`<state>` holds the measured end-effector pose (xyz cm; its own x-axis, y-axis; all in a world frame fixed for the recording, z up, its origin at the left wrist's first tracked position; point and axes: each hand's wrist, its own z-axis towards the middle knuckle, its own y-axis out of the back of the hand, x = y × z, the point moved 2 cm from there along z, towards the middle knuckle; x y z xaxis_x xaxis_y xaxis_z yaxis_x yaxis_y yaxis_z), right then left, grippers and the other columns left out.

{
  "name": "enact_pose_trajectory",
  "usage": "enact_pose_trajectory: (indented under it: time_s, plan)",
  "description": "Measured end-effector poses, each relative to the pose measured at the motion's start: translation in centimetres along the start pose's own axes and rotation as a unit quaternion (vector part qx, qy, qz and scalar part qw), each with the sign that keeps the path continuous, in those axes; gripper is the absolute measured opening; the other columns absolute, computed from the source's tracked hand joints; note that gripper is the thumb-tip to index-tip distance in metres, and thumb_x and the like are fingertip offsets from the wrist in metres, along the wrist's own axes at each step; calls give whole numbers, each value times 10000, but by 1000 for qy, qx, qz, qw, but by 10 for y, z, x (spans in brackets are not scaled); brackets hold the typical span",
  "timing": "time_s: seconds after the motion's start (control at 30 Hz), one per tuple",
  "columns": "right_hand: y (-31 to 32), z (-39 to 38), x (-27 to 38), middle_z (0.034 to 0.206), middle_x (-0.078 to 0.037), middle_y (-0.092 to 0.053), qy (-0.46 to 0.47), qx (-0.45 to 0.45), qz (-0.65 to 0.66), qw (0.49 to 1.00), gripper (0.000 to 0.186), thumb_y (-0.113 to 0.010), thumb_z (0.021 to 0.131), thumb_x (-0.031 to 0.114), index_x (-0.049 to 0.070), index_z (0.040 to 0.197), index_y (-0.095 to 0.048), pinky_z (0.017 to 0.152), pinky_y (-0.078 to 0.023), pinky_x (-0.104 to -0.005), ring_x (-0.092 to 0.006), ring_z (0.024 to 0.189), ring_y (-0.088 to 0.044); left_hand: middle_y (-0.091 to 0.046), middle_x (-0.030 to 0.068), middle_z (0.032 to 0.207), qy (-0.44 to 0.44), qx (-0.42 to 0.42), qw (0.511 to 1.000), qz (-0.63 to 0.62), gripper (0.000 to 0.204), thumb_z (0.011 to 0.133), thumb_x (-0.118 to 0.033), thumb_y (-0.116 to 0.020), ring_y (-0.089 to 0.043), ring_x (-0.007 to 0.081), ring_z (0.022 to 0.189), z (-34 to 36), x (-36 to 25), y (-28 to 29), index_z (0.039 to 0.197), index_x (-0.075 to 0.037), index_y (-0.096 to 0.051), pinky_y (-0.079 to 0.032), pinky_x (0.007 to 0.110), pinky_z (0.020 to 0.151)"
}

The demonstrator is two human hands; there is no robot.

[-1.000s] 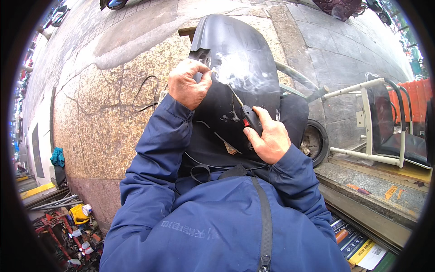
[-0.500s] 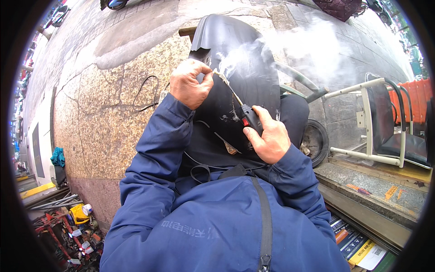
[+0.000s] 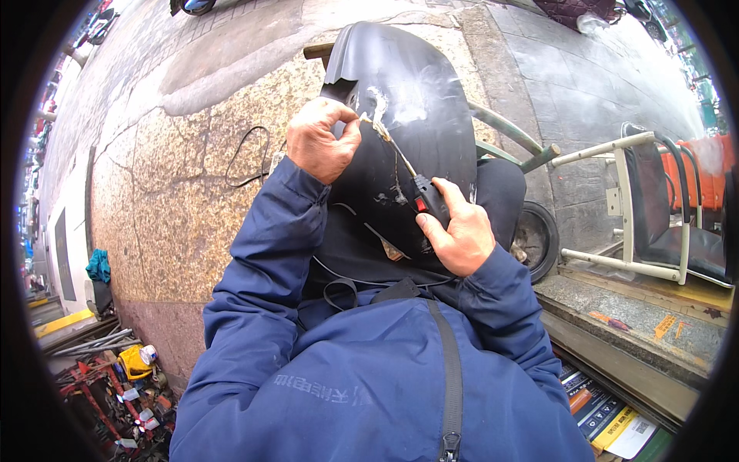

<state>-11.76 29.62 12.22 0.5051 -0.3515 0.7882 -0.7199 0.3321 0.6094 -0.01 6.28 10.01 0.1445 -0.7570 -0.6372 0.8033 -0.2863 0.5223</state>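
Speckled stone pavement (image 3: 169,192) is spreading around this outdoor work spot. Nearest, a navy jacket (image 3: 369,369) is filling the lower view. The right hand (image 3: 462,231) is gripping a black-handled hot iron (image 3: 431,199), its fingers wrapping the grip and its thumb lying near the red switch (image 3: 421,205). The left hand (image 3: 327,142) is pinching narrowly, thumb and forefinger meeting on what appears to be a small pale strand (image 3: 363,117). The curved black plastic panel (image 3: 427,85) is resting across the lap, and the iron's thin rod is reaching a pale, rough bead (image 3: 377,119) on its face, just beside the strand.

The dense smoke that was hiding this spot is now thinning and drifting rightward, so the bead is showing plainly for the close work.

Farther off, a metal-framed chair (image 3: 650,200) is lying tipped over near an orange barrier (image 3: 712,173).
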Motion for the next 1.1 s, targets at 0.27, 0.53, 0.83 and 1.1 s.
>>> enact_pose_trajectory:
  time_s: [0.27, 0.53, 0.83, 1.1]
  plan:
    - [-2, 1, 2, 944, -272, -719, 0, 8, 0, 1000, 516, -723, 891, 142, -24, 1344, -543, 798, -565, -416, -405, 870, -741, -700, 105, 835, 5, -2, 1000, 1, 91, 790, 35, -746, -691, 225, 793, -1, 0, 0, 852, -21, -709, -538, 319, 760]
    - [0, -2, 6, 951, -276, -716, 13, 7, -6, 1000, 516, -730, 887, 135, -21, 1342, -544, 800, -565, -416, -418, 879, -736, -704, 108, 837, -1, -9, 1000, -5, 95, 787, 39, -744, -690, 229, 783, -1, 0, 1, 846, -26, -707, -539, 322, 758]
    - [1, 3, 5, 953, -285, -713, 9, 13, -31, 999, 526, -736, 884, 139, -20, 1347, -542, 808, -566, -416, -428, 895, -735, -699, 110, 829, -8, -18, 1000, 3, 94, 784, 38, -747, -691, 234, 784, -1, -1, 2, 838, -26, -704, -539, 327, 746]
    - [4, 3, 5, 944, -285, -713, 1, 5, -11, 1000, 523, -737, 888, 150, -23, 1342, -547, 802, -566, -412, -425, 886, -738, -699, 114, 839, 0, -10, 1000, 0, 92, 785, 33, -749, -691, 239, 790, -1, 0, 2, 840, -26, -705, -539, 326, 748]
